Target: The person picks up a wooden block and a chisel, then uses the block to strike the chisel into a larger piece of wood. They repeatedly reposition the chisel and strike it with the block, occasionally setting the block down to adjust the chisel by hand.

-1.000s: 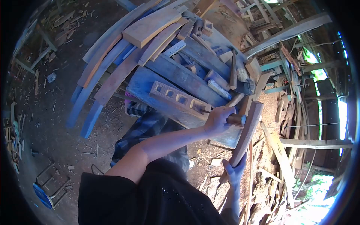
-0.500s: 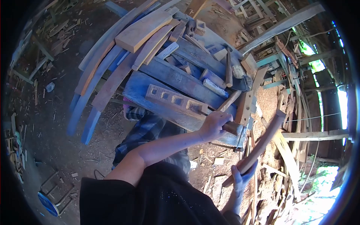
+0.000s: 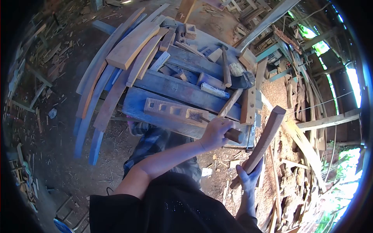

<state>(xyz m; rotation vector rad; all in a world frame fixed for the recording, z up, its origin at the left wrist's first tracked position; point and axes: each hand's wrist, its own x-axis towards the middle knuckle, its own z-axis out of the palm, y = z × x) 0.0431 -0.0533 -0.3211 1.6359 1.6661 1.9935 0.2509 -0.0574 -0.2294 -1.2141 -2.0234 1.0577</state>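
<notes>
Left hand point(image 3: 215, 132): chisel point(image 3: 235, 135) — right hand point(image 3: 248, 176): mallet point(image 3: 265, 140) (tilted).

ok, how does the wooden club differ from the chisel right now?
The wooden club is long and bare; the chisel is short, mostly hidden by the left hand. The chisel's tip meets the holed block; the club is held up clear of it in the right hand. Both have wood grips.

Woodworking shop: open-sided shed w/ dirt floor point(image 3: 66, 136). Bench point(image 3: 182, 91) piled w/ curved planks point(image 3: 128, 46), mortised block point(image 3: 171, 110), hammer point(image 3: 225, 66); chisel point(image 3: 234, 134) & mallet point(image 3: 267, 134) in use. Sawdust point(image 3: 278, 97) & offcuts point(image 3: 46, 50) everywhere (daylight thru rough timber walls point(image 3: 330, 120)).
</notes>
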